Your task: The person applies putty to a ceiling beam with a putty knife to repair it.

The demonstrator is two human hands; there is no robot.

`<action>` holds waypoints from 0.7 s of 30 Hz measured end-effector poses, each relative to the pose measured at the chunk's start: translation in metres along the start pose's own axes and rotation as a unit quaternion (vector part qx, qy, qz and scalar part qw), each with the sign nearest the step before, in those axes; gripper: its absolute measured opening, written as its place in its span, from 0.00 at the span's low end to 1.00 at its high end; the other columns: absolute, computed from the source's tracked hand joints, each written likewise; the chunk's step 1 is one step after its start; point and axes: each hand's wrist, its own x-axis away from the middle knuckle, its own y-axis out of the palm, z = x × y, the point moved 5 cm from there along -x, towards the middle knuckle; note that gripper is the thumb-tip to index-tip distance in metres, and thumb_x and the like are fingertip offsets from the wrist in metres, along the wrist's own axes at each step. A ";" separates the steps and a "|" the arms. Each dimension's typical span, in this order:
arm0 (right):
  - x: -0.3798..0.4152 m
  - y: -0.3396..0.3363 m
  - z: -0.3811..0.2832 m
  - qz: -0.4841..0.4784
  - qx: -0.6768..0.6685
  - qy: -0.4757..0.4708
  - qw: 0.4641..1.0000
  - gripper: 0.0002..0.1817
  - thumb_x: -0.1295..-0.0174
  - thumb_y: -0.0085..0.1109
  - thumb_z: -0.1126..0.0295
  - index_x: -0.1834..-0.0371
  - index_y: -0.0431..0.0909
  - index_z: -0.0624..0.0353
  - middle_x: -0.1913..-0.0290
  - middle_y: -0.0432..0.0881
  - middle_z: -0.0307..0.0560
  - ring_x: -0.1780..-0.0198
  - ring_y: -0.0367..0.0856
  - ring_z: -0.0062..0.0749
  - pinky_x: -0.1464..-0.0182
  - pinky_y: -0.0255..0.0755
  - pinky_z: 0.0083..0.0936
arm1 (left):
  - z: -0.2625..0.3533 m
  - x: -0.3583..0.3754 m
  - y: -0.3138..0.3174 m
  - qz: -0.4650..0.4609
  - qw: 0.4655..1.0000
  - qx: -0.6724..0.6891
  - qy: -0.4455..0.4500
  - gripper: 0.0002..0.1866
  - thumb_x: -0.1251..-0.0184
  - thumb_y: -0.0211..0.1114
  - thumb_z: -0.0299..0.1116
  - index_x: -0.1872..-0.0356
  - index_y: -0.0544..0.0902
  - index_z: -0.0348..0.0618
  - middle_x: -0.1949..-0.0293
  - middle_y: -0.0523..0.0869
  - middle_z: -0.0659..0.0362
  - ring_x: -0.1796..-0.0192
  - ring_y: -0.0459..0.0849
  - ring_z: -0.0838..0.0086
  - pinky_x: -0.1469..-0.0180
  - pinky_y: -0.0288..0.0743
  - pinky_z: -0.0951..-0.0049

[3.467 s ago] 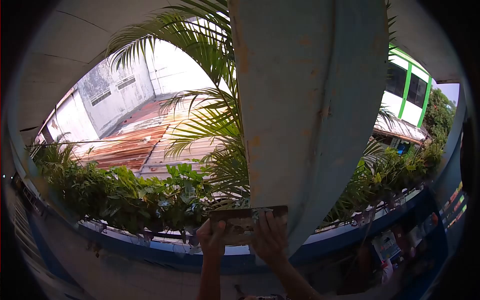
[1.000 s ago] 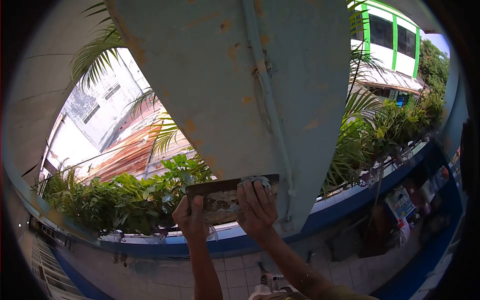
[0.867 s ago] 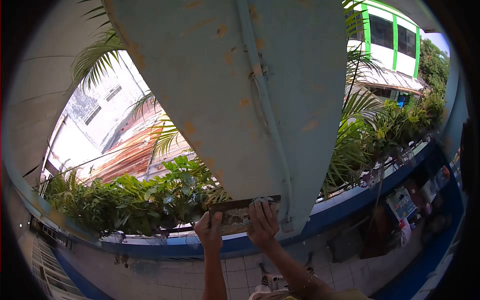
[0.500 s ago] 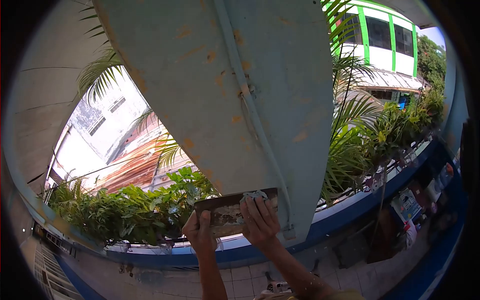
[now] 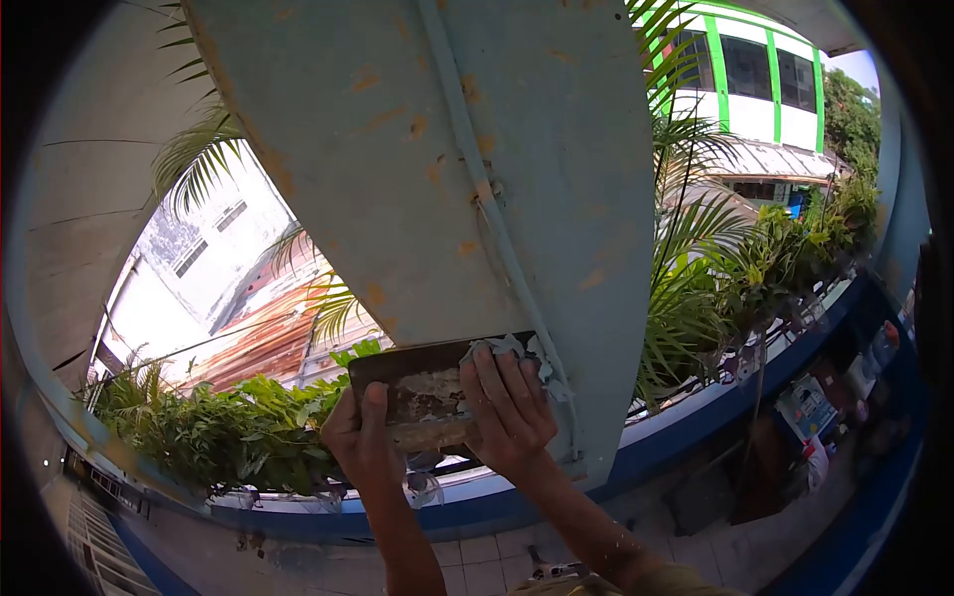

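Note:
A wide blade tool (image 5: 427, 382) with a dark, worn face lies against the lower part of the pale blue-grey pillar (image 5: 397, 199). My left hand (image 5: 360, 432) grips its left end, thumb on the near face. Over its right part are the fingers of my right hand (image 5: 507, 407), which hold the tool too. Crumpled grey-blue flakes (image 5: 512, 348) are bunched at the fingertips of my right hand and along the tool's upper edge. A thin conduit (image 5: 502, 228) runs down the pillar and passes just right of the tool. Patches of brown show on the pillar's surface.
Leafy plants (image 5: 248, 432) line the ledge on the left, with more plants (image 5: 765, 258) on the right. A blue low wall (image 5: 636, 452) curves behind my arms. Boxes and bottles (image 5: 810, 407) stand at the right. Tiled floor (image 5: 477, 571) shows below.
Both hands and the tool have moved up and to the left along the pillar. More loose flakes now show around the fingers of my right hand.

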 end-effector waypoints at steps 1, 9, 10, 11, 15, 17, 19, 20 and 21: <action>-0.003 0.000 -0.001 0.008 -0.003 0.003 1.000 0.19 0.40 0.56 0.75 0.46 0.88 0.56 0.42 0.87 0.44 0.39 0.83 0.37 0.32 0.72 0.38 | -0.002 0.003 0.000 0.000 1.000 -0.001 0.000 0.10 0.28 0.68 0.32 0.64 0.85 0.34 0.73 0.76 0.71 0.69 0.65 0.87 0.68 0.56 0.78; -0.002 0.004 -0.001 0.013 0.000 0.009 1.000 0.21 0.38 0.54 0.75 0.43 0.87 0.56 0.40 0.86 0.45 0.34 0.81 0.38 0.32 0.73 0.39 | -0.004 -0.004 -0.001 0.001 1.000 -0.010 0.003 0.12 0.29 0.70 0.34 0.66 0.84 0.34 0.74 0.74 0.72 0.70 0.64 0.87 0.68 0.55 0.78; -0.005 0.004 -0.002 0.015 -0.009 0.016 1.000 0.20 0.37 0.54 0.74 0.43 0.87 0.56 0.39 0.86 0.44 0.34 0.81 0.38 0.31 0.72 0.39 | 0.006 -0.006 0.003 0.000 1.000 -0.025 0.015 0.12 0.29 0.70 0.34 0.67 0.84 0.34 0.74 0.74 0.72 0.70 0.64 0.87 0.69 0.55 0.78; -0.003 0.003 -0.001 0.018 -0.008 0.017 1.000 0.20 0.37 0.54 0.74 0.43 0.87 0.56 0.39 0.86 0.44 0.34 0.81 0.38 0.31 0.72 0.39 | 0.013 -0.008 0.005 -0.001 0.999 -0.041 0.027 0.12 0.29 0.70 0.34 0.67 0.84 0.34 0.74 0.74 0.73 0.70 0.63 0.87 0.69 0.55 0.78; 0.023 0.011 0.002 0.022 -0.003 0.008 1.000 0.21 0.38 0.54 0.75 0.41 0.86 0.57 0.39 0.85 0.45 0.34 0.80 0.39 0.28 0.69 0.39 | -0.025 0.003 -0.005 0.005 1.000 -0.018 0.015 0.12 0.30 0.71 0.33 0.69 0.83 0.35 0.75 0.72 0.72 0.70 0.63 0.87 0.68 0.54 0.79; 0.024 0.009 -0.003 0.020 0.006 0.008 1.000 0.22 0.39 0.55 0.75 0.40 0.85 0.58 0.38 0.85 0.46 0.33 0.80 0.39 0.28 0.69 0.39 | -0.020 -0.002 -0.010 0.005 1.000 -0.012 0.008 0.12 0.30 0.71 0.33 0.70 0.83 0.35 0.76 0.72 0.72 0.71 0.63 0.87 0.68 0.54 0.79; -0.005 0.006 -0.012 -0.013 -0.044 0.049 0.998 0.24 0.41 0.56 0.75 0.39 0.84 0.59 0.36 0.83 0.47 0.31 0.78 0.39 0.27 0.67 0.39 | 0.006 -0.021 -0.018 -0.019 0.991 -0.131 0.031 0.11 0.26 0.66 0.33 0.58 0.86 0.33 0.65 0.85 0.64 0.64 0.77 0.84 0.60 0.72 0.78; -0.018 0.005 -0.016 -0.013 -0.056 0.037 0.998 0.25 0.41 0.57 0.75 0.38 0.83 0.61 0.34 0.81 0.47 0.30 0.76 0.40 0.27 0.67 0.40 | 0.019 -0.028 -0.015 -0.026 0.993 -0.109 0.042 0.11 0.25 0.65 0.33 0.57 0.85 0.33 0.65 0.86 0.63 0.64 0.80 0.83 0.59 0.74 0.77; -0.027 0.003 -0.018 -0.013 -0.058 0.037 0.998 0.25 0.41 0.57 0.75 0.38 0.83 0.61 0.34 0.81 0.47 0.30 0.76 0.40 0.27 0.67 0.40 | 0.037 -0.028 -0.005 -0.008 0.999 -0.029 0.040 0.10 0.26 0.66 0.33 0.64 0.84 0.35 0.70 0.81 0.67 0.68 0.72 0.85 0.65 0.65 0.80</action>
